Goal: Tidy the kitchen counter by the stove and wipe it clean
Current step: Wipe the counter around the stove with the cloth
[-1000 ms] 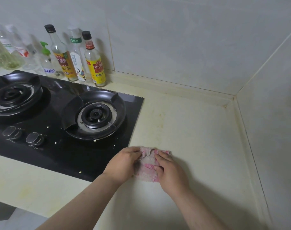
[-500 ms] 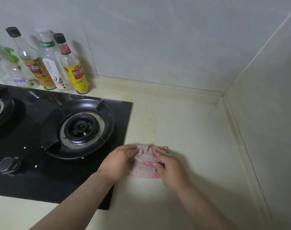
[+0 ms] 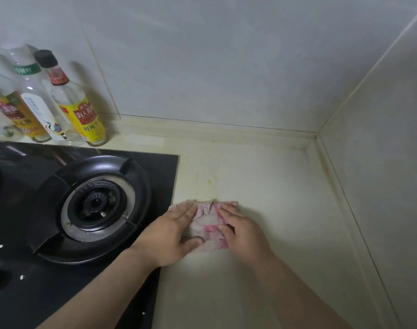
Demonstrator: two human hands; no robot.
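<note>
Hands, two: left hand [image 3: 171, 231] and right hand [image 3: 244, 230] lie flat, fingers straight, pressing one pink cloth [image 3: 208, 224] onto the counter [image 3: 262, 186]; three labelled bottles [image 3: 79, 108] stand behind the stove [image 3: 160, 167].

cloth [image 3: 208, 220]: pink-and-white, rumpled, lying flat | place: on counter [image 3: 262, 181], touching right edge of black stove [image 3: 164, 167] | counter: cream, yellowish stains just behind cloth
</note>
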